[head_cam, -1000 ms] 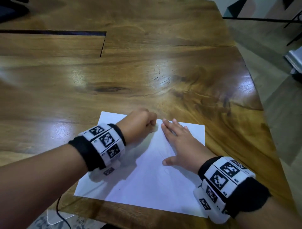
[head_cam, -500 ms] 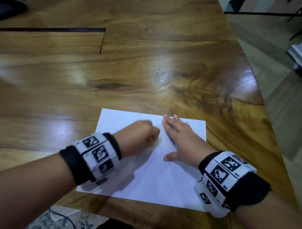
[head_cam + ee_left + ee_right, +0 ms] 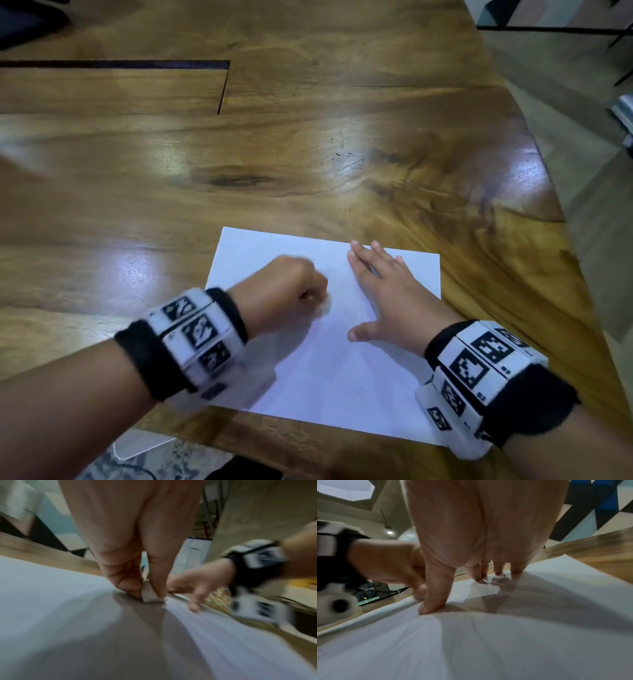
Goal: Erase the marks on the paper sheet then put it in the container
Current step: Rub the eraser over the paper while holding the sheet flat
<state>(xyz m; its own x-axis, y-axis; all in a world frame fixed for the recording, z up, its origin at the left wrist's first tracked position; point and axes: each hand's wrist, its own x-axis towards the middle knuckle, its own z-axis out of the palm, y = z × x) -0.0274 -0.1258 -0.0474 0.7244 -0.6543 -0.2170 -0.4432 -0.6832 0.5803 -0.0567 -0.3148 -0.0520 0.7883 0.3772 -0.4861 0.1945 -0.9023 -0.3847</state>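
A white paper sheet [image 3: 342, 373] lies flat near the front edge of the wooden table [image 3: 308, 154]. My left hand [image 3: 291, 291] is curled into a fist and pinches a small pale eraser [image 3: 149, 593], whose bottom edge touches the sheet [image 3: 51, 601]. My right hand [image 3: 387, 294] lies flat on the paper with straight, spread fingers, pressing it down just right of the left hand. In the right wrist view the thumb and fingertips [image 3: 498, 570] rest on the sheet [image 3: 488, 642]. Only faint grey lines show on the paper. No container is in view.
The table's right edge [image 3: 555, 205] curves away toward the floor. A dark slot [image 3: 113, 64] runs across the tabletop at the far left. Below the front edge lie a patterned rug and a cable [image 3: 137, 469].
My left fist with the eraser has slid back toward me and to the left along the sheet. The right hand stays pressed on the paper.
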